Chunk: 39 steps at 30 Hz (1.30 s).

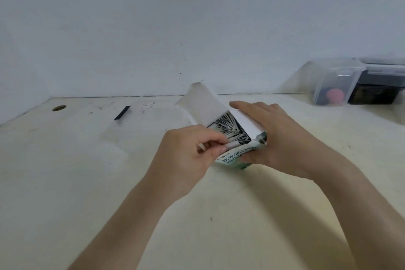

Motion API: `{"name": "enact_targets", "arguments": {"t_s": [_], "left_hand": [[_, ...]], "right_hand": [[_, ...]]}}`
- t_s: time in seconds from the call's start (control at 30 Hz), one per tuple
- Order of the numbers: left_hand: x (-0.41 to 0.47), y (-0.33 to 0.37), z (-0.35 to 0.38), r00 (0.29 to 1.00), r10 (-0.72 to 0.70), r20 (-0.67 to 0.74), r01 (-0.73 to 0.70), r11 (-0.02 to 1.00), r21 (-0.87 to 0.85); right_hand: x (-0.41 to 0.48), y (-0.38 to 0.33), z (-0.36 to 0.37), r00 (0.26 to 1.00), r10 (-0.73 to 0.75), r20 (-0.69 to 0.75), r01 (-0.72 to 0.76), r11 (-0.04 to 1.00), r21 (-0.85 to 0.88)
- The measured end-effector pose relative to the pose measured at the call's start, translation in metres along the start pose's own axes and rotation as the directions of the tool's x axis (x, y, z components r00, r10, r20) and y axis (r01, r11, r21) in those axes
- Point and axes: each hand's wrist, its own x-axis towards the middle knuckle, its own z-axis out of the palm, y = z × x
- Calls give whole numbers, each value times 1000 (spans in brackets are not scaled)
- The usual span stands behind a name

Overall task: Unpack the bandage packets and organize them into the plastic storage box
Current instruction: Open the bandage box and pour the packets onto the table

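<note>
**Head view: opened carton in both hands, packets not yet out**

Noting a cream table (219, 215) filling the lower view. Recording clear lidded containers (335, 81) at its far right, against the wall and well apart from the work. Also recording a faint transparent tray-like outline (140, 123) lying just behind the left hand. Not being able to name either as the task's box.

Finding the bandage carton (236, 155) at centre, tilted just above the table, with its long lid flap (203, 103) standing open toward the wall. Recording the right hand (278, 136) clamping round the carton's right side, fingers curled about it. Recording the left hand (186, 149) pinching a small white tab (233, 145) at the carton's near rim; not being able to tell flap from packet end.

Seeing the bandage packets (228, 127) standing on edge inside, tightly packed and filling the opening. Noting a black strip (122, 112) lying far left, untouched.

Judging the carton as light, thin card, likely crushing under a hard squeeze; advising holding it by the two long sides, low down. Judging the packets as light, thin and slick, bending readily and fanning apart if taken loosely. Advising pinching a small bundle by the exposed top edges, or tipping the carton out, rather than picking singly.
</note>
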Motion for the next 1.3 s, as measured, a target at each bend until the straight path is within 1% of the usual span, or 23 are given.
{"name": "enact_targets", "arguments": {"t_s": [0.17, 0.27, 0.3, 0.37, 0.43, 0.47, 0.6, 0.63, 0.67, 0.7, 0.77, 0.8, 0.83, 0.87, 0.93, 1.0, 1.03, 1.07, 1.1, 1.13, 1.2, 1.23, 1.3], "left_hand": [[0, -1, 0, 987, 161, 5, -159, 964, 212], [-1, 2, 2, 981, 192, -32, -179, 957, 229], [-1, 3, 2, 982, 176, -68, -159, 967, 198], [0, 5, -2, 987, 41, -157, -39, 999, 14], [2, 7, -11, 967, -138, -216, 92, 973, -211], [4, 6, -16, 952, -186, -242, 118, 956, -269], [11, 2, -46, 894, -285, -345, 163, 926, -340], [12, -1, -54, 885, -332, -327, 210, 910, -357], [12, -4, -62, 884, -380, -271, 279, 896, -347], [11, -7, -67, 889, -423, -177, 361, 884, -298], [8, -12, -69, 863, -502, 55, 505, 853, -132], [7, -13, -66, 840, -525, 134, 534, 845, -35], [6, -14, -61, 835, -526, 160, 522, 850, 69], [5, -16, -57, 851, -507, 137, 482, 857, 179], [5, -15, -50, 908, -419, 20, 376, 834, 403], [4, -12, -49, 962, -217, -164, 272, 764, 585], [4, -9, -50, 963, -87, -256, 232, 749, 620], [4, -5, -50, 941, 36, -337, 177, 795, 581], [4, -1, -49, 910, 125, -396, 92, 869, 485], [4, 2, -47, 890, 182, -418, -4, 920, 392], [4, 10, -36, 903, 261, -341, -145, 932, 332], [4, 12, -31, 920, 263, -290, -175, 939, 297], [3, 15, -21, 967, 156, -199, -120, 976, 180]], "right_hand": [[2, -1, 5, 999, -53, 8, 53, 998, 22], [1, 2, 4, 1000, -21, -13, 22, 999, 44], [2, 4, 3, 999, 4, -34, -2, 999, 48], [2, 10, 1, 993, 39, -111, -34, 998, 43], [4, 14, 2, 976, 67, -207, -56, 997, 61], [5, 14, 4, 967, 83, -239, -65, 995, 79], [6, 15, 11, 932, 123, -341, -97, 991, 90], [7, 15, 12, 918, 140, -371, -116, 989, 89], [7, 15, 13, 901, 157, -404, -132, 987, 89], [8, 15, 13, 883, 166, -440, -141, 986, 89], [9, 15, 14, 842, 167, -513, -142, 986, 88], [9, 14, 14, 824, 161, -543, -131, 987, 94], [9, 12, 14, 812, 146, -565, -107, 989, 102], [9, 11, 15, 809, 126, -574, -77, 991, 110], [8, 6, 16, 817, 91, -569, -13, 990, 138], [7, 0, 18, 837, 66, -544, 29, 986, 164], [8, -3, 20, 845, 39, -533, 51, 987, 153], [8, -6, 22, 852, 3, -524, 73, 990, 123], [8, -9, 25, 858, -38, -513, 92, 992, 81], [10, -13, 29, 862, -74, -501, 106, 994, 37], [11, -20, 36, 861, -124, -493, 118, 992, -42], [11, -23, 39, 858, -140, -495, 120, 990, -71], [10, -25, 44, 847, -164, -506, 112, 985, -132]]}}
